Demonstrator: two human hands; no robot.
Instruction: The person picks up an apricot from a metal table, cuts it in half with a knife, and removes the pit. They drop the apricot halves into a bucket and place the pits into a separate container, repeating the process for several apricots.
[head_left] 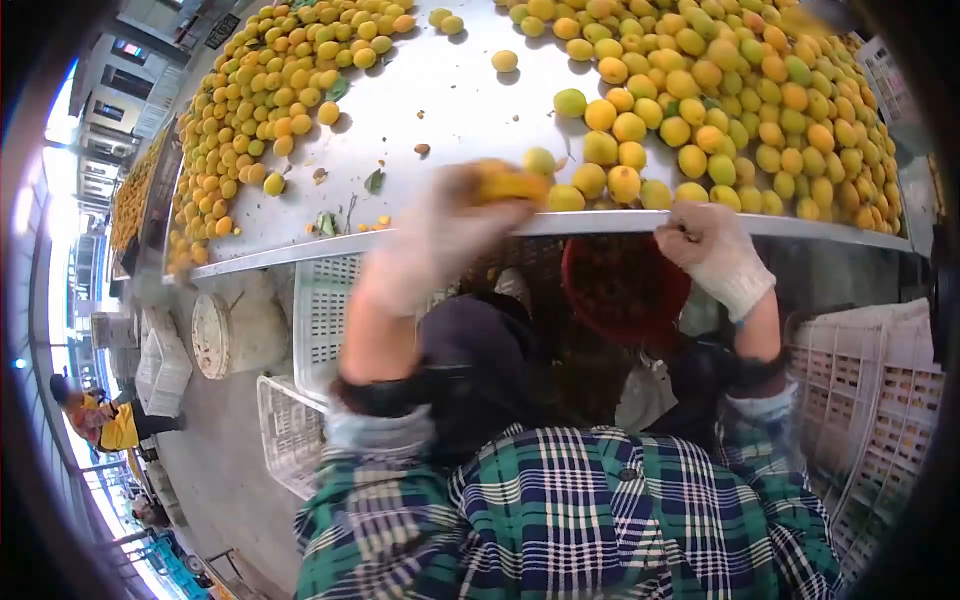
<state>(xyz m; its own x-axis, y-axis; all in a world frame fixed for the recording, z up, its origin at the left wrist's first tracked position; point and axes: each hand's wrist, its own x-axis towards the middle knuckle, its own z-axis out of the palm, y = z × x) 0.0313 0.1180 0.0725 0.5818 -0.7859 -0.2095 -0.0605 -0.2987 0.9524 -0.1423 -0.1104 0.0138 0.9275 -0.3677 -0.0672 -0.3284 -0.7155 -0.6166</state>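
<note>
Plaid shirt (570,510); left hand (440,235) fingers clasp one yellow fruit (508,185); right hand (712,255) fingers curled on table rim (600,222).

Our gloved left hand (440,235), blurred, has its fingers (470,205) closed around a yellow fruit (505,185) just above the rim of the metal surface (420,100). Our right hand (715,255), also gloved, rests against that rim. Heaps of yellow and green fruit (720,90) cover the surface on both sides. Below the rim sits a red basket (625,285), with white crates (320,310) beside it.
</note>
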